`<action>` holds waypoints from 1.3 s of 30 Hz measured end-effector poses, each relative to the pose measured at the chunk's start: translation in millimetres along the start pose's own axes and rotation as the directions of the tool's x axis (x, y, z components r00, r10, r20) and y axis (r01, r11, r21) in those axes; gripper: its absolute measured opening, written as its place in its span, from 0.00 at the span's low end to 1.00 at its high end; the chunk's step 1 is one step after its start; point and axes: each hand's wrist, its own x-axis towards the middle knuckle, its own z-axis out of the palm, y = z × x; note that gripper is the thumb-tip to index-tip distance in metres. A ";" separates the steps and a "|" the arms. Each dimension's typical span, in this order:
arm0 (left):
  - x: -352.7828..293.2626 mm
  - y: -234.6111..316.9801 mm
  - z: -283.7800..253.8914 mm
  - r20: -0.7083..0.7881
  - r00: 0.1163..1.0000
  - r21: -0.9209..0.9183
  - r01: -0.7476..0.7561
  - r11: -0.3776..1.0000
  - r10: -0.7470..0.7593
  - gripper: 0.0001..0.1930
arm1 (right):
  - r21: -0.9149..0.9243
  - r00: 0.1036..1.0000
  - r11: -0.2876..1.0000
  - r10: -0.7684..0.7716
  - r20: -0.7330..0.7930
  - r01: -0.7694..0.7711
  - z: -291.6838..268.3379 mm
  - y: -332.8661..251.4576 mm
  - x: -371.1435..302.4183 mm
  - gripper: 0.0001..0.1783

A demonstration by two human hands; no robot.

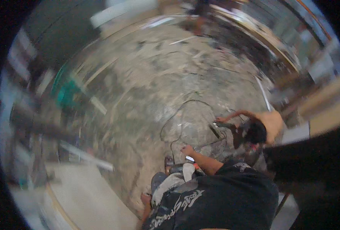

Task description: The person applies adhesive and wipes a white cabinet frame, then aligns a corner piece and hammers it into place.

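My left hand [146, 199] hangs low beside my left thigh, near the edge of a pale board. Blur hides its fingers. My right hand [186, 150] reaches forward over the floor, just beyond my lap. Its fingers look bent, but smearing hides whether they hold anything. A small white object [190, 158] shows by my right wrist. Between my legs and right forearm is a dark object [176, 168] with an orange part beside it; its kind is unclear. A dark cable [171, 119] loops over the floor ahead of my right hand.
At right a person [271, 124] bends low, a hand beside a dark, long tool-like object [214, 130]. Another person's legs [200, 23] show far ahead. Pale boards [89, 195] lie at lower left. A green object [67, 93] and wood strips [101, 71] are farther left.
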 end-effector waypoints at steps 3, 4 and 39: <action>83.6 67.7 -0.2 -0.138 0.957 -0.148 -0.276 0.950 0.257 0.30 | 0.191 0.946 0.954 0.267 -0.185 -0.232 -81.2 -32.7 76.6 0.22; 125.4 77.2 -24.2 -0.084 0.988 -0.019 -0.135 0.991 0.133 0.28 | 0.255 0.943 0.946 0.255 -0.213 -0.199 -86.1 -57.2 92.3 0.22; 594.6 896.5 26.1 0.420 0.452 0.174 -0.891 0.419 0.787 0.20 | 0.513 0.416 0.378 0.908 -0.046 -0.770 -193.4 57.5 297.1 0.35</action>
